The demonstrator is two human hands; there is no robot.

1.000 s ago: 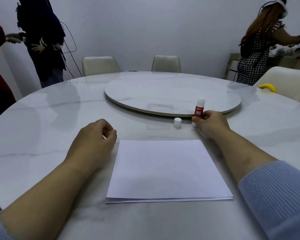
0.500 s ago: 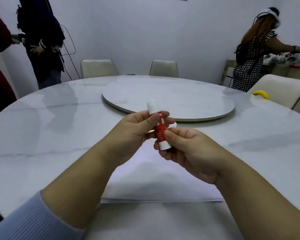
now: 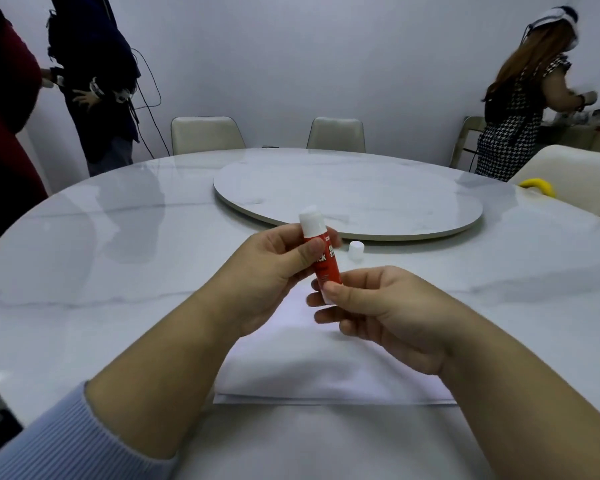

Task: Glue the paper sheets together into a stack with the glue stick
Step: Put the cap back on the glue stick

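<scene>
A red glue stick point(image 3: 323, 254) with its white glue end up is held upright above the paper. My left hand point(image 3: 267, 275) grips its red body between thumb and fingers. My right hand point(image 3: 381, 310) pinches its white bottom end. Its white cap point(image 3: 356, 250) stands on the table just to the right, apart from both hands. A stack of white paper sheets point(image 3: 326, 368) lies flat on the table under my hands, partly hidden by them.
The round marble table point(image 3: 101, 271) carries a raised turntable point(image 3: 354, 199) at its centre. Chairs stand at the far side and right. A yellow object point(image 3: 537, 186) lies at the right edge. Two people stand at the back left, one at the back right.
A second ago my right hand held the glue stick on the table near the turntable and my left rested by the paper. Both hands now hold it raised over the paper.
</scene>
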